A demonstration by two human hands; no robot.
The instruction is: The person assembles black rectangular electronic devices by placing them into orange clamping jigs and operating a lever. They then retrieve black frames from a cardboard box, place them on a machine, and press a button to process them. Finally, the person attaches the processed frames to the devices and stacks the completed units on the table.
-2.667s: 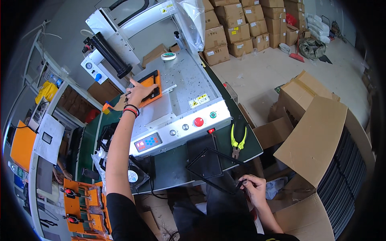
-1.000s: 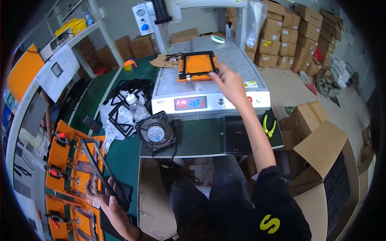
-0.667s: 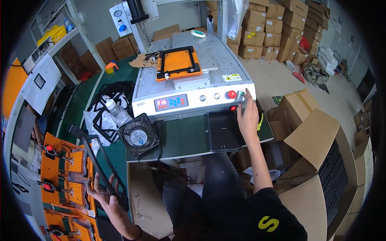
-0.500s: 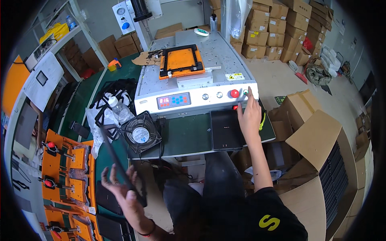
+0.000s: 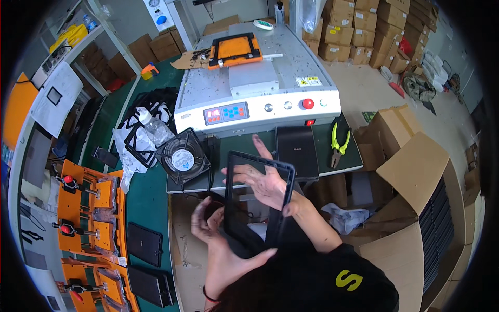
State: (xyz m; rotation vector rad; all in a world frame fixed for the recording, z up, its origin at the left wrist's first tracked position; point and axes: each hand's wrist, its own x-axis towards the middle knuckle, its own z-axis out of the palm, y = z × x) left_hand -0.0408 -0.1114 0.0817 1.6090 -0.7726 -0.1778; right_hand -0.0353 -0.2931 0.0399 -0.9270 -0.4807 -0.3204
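Note:
A thin black rectangular frame (image 5: pixel 232 190) is tilted in front of my lap, below the machine's front. My left hand (image 5: pixel 221 255) is at its lower left, thumb along the lower edge and fingers curled beside the left bar. From the right, my right hand (image 5: pixel 267 187) reaches behind the frame; its fingers are spread and show through the opening, while its thumb crosses the right bar. On the machine (image 5: pixel 208 101) an orange fixture (image 5: pixel 234 49) bears another black frame (image 5: pixel 256 47). The machine's front has a lit display (image 5: pixel 226 113), a red button (image 5: pixel 308 103) and a green button (image 5: pixel 323 103).
A flat black panel (image 5: pixel 296 151) and green-handled pliers (image 5: pixel 340 140) lie right on the bench, a black fan (image 5: pixel 183 156) and a clear bottle (image 5: pixel 153 125) left. Orange clamp fixtures (image 5: pixel 86 208) and black panels (image 5: pixel 144 243) stand at left. An open carton (image 5: pixel 416 171) is at right.
My right hand has left the machine's green button and come to the frame. My left hand has brought the frame rightward in front of me. The orange fixture sits farther back.

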